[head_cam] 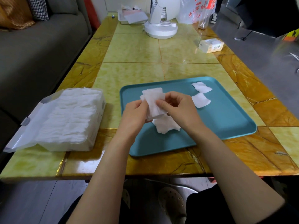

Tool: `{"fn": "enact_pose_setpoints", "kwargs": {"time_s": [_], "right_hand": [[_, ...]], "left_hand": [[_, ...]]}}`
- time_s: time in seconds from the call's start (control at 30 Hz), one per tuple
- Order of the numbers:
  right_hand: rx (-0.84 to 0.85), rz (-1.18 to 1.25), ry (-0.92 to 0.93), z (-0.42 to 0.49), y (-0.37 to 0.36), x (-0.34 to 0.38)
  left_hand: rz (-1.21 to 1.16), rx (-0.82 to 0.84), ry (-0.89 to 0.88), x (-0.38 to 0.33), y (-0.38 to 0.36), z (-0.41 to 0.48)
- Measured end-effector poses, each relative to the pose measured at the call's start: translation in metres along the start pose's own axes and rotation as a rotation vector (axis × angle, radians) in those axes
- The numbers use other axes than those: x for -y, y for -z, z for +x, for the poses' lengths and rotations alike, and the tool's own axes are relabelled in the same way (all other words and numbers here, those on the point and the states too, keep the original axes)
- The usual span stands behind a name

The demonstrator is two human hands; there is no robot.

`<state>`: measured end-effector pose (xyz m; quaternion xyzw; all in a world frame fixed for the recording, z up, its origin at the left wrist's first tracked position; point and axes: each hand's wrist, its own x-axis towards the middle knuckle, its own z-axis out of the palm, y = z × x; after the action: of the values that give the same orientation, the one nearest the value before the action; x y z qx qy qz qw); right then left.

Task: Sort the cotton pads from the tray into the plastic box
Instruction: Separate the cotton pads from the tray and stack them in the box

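Note:
A teal tray lies on the table in front of me. Over its left part, my left hand and my right hand together pinch a small stack of white cotton pads. Beneath my hands a loose pile of pads rests on the tray. Two single pads lie further right, one near the far rim and one just beside my right hand. To the left stands the clear plastic box, lid open, filled with rows of white pads.
A white fan base stands at the far end of the yellow marble table, with a white tray of papers, a plastic bag and a tissue box. A grey sofa runs along the left.

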<state>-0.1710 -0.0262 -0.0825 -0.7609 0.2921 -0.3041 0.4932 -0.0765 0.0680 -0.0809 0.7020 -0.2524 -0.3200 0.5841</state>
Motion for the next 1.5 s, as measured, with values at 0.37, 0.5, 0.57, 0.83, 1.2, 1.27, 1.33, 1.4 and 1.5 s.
{"fn": "enact_pose_setpoints", "kwargs": {"time_s": [0.37, 0.5, 0.57, 0.83, 1.2, 1.27, 1.33, 1.4, 1.5], "right_hand": [[-0.014, -0.211, 0.009, -0.002, 0.001, -0.005], [0.063, -0.528, 0.028, -0.005, 0.009, -0.016], [0.167, -0.655, -0.042, -0.007, 0.013, -0.020], [0.111, -0.830, -0.062, -0.008, 0.013, -0.015], [0.183, -0.764, 0.036, -0.007, -0.001, -0.016], [0.173, -0.713, -0.009, -0.007, -0.003, -0.016], [0.139, -0.638, -0.066, -0.006, -0.002, -0.014], [0.124, -0.635, -0.082, -0.006, -0.002, -0.014], [0.120, -0.740, -0.125, -0.007, 0.000, -0.017]], "left_hand": [[0.301, -0.036, -0.144, 0.006, 0.002, -0.001], [0.437, -0.179, -0.178, 0.008, 0.005, -0.001], [0.472, -0.222, -0.176, 0.009, 0.007, 0.000], [0.539, -0.245, -0.167, 0.013, 0.007, 0.003], [0.558, -0.288, -0.163, 0.008, 0.012, 0.003], [0.551, -0.290, -0.164, 0.008, 0.012, 0.002], [0.547, -0.293, -0.163, 0.008, 0.012, 0.001], [0.550, -0.293, -0.159, 0.008, 0.012, 0.001], [0.552, -0.294, -0.163, 0.008, 0.012, 0.000]]}}
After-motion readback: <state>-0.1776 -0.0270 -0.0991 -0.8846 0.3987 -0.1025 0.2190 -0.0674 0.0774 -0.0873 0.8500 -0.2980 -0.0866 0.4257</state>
